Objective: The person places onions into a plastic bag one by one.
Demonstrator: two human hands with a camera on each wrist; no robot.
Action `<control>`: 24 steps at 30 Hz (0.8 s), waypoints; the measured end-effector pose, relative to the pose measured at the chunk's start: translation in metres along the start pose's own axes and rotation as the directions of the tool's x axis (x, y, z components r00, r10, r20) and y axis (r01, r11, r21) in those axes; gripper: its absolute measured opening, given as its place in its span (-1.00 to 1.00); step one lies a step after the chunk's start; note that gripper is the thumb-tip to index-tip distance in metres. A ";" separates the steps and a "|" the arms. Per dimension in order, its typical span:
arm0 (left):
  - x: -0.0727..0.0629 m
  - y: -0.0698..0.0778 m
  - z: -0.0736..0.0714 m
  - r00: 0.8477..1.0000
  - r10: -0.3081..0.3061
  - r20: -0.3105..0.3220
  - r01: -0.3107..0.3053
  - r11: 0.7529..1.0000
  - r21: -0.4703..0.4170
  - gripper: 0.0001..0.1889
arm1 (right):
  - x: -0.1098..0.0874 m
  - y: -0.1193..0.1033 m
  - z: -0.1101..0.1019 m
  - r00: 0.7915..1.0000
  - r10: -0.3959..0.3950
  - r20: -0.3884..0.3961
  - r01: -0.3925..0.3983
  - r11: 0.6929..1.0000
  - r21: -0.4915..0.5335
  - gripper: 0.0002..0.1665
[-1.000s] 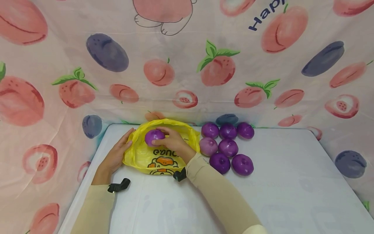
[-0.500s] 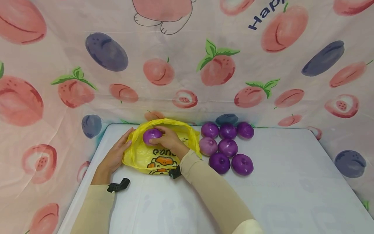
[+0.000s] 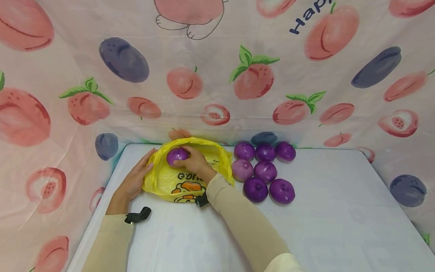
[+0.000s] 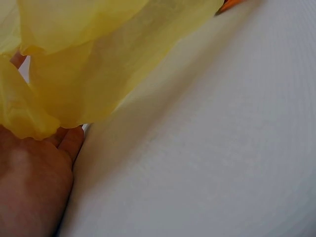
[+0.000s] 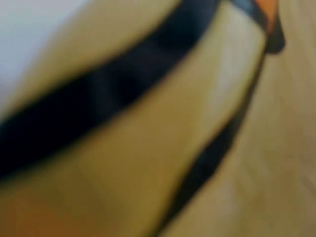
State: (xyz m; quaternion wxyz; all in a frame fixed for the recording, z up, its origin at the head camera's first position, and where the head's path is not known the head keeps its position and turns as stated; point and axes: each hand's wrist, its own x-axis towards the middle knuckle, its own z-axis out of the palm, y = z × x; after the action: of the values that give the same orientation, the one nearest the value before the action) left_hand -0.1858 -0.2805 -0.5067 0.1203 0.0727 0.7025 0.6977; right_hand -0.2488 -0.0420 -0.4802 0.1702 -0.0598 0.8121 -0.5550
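In the head view, a yellow plastic bag [image 3: 163, 185] stands on the table with its mouth spread wide. My right hand [image 3: 197, 162] reaches into that mouth, thumb and fingers pinching a shiny purple onion [image 3: 176, 156]. At the bag's left side, my left hand [image 3: 134, 179] rests against the rim with its fingers fairly straight. Seen from the left wrist, yellow film overlaps the fingers of the left hand [image 4: 37, 177]. The right wrist view is filled by the blurred yellow bag [image 5: 138, 148] with its black print; neither hand nor onion appears there.
Right of the bag, several more purple onions [image 3: 265, 172] sit in rough rows on the white table [image 3: 333, 211]. Behind and to the left hangs a fruit-printed cloth [image 3: 217, 64]. A black wrist camera [image 3: 137, 215] sits on the left wrist.
My right hand has moved slightly left and up in the view with the onion, deeper over the bag's mouth. The left hand and the other onions have stayed put.
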 end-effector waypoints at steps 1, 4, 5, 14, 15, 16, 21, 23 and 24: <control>0.000 0.000 0.000 1.000 0.001 0.002 -0.001 1.000 -0.004 -0.35 | 0.000 0.000 0.000 1.000 -0.003 0.003 0.003 1.000 -0.008 -0.13; 0.000 -0.002 -0.001 1.000 0.003 0.008 -0.002 1.000 -0.017 -0.36 | -0.001 0.000 -0.002 1.000 -0.009 0.009 0.009 1.000 -0.025 -0.11; 0.000 -0.002 -0.001 1.000 0.002 0.009 -0.002 1.000 -0.020 -0.36 | -0.001 0.000 -0.002 1.000 -0.011 0.011 0.012 0.999 -0.032 -0.10; 0.001 -0.002 0.000 1.000 0.004 0.006 -0.004 1.000 -0.020 -0.36 | -0.002 0.000 -0.006 0.999 -0.035 0.026 0.037 0.995 -0.088 -0.09; 0.001 -0.002 0.000 1.000 0.005 0.006 -0.005 1.000 -0.020 -0.35 | -0.001 0.000 -0.006 0.999 -0.037 0.025 0.040 0.995 -0.092 -0.09; 0.001 -0.002 0.000 1.000 0.006 0.006 -0.006 1.000 -0.021 -0.35 | -0.001 0.000 -0.006 0.999 -0.039 0.024 0.041 0.995 -0.095 -0.09; 0.000 0.000 0.000 1.000 0.007 0.006 -0.007 1.000 -0.022 -0.32 | -0.001 0.000 -0.006 0.999 -0.035 0.024 0.038 0.993 -0.108 -0.07; 0.000 0.000 0.001 1.000 0.006 0.007 -0.006 1.000 -0.023 -0.32 | -0.001 0.000 -0.005 0.999 -0.028 0.023 0.031 0.994 -0.107 -0.06; 0.000 0.001 0.001 1.000 0.006 0.007 -0.006 1.000 -0.024 -0.33 | -0.001 0.000 -0.005 0.999 -0.028 0.023 0.030 0.994 -0.106 -0.06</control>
State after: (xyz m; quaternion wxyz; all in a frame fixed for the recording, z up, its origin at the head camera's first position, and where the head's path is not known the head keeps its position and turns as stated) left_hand -0.1856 -0.2798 -0.5060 0.1216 0.0758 0.6936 0.7060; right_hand -0.2498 -0.0370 -0.4781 0.1674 -0.0865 0.8376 -0.5128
